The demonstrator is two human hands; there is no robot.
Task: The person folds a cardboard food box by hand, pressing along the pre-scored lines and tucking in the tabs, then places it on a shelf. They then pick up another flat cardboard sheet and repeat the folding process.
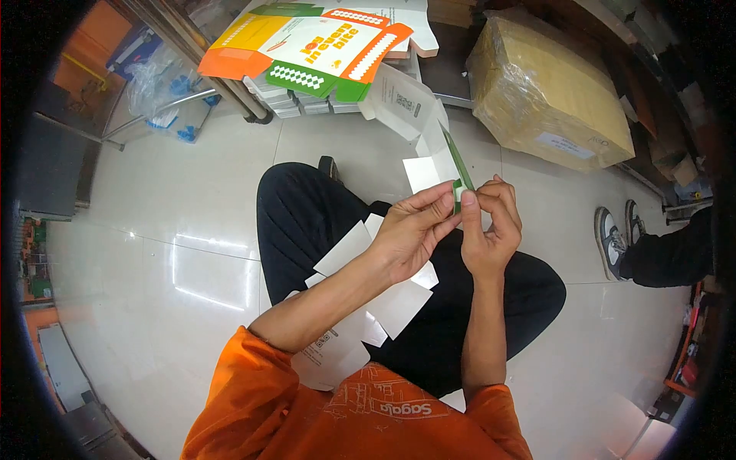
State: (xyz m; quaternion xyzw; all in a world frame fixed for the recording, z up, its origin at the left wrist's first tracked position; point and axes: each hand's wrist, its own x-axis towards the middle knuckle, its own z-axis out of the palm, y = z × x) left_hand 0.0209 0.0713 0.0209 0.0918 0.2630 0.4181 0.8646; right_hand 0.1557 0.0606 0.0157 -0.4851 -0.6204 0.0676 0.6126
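Both hands meet over the lap at a partly folded carton (442, 161), white inside with a green outer edge. My left hand (418, 230) pinches its near green flap between thumb and fingers. Just to the right, my right hand (491, 226) grips the same green edge, its thumb on the flap and its fingers curled behind. The carton's far panels stretch up and away toward the stack. Beneath my left forearm, another flat unfolded carton (406, 307) lies white side up across the lap, with a printed panel near the shirt.
A stack of flat printed cartons (330, 46) stands ahead beside a metal rack leg (238, 92). A plastic-wrapped cardboard box (544, 92) is at upper right. Another person's shoe (610, 241) and dark trouser leg are at the right, on the tiled floor (184, 192).
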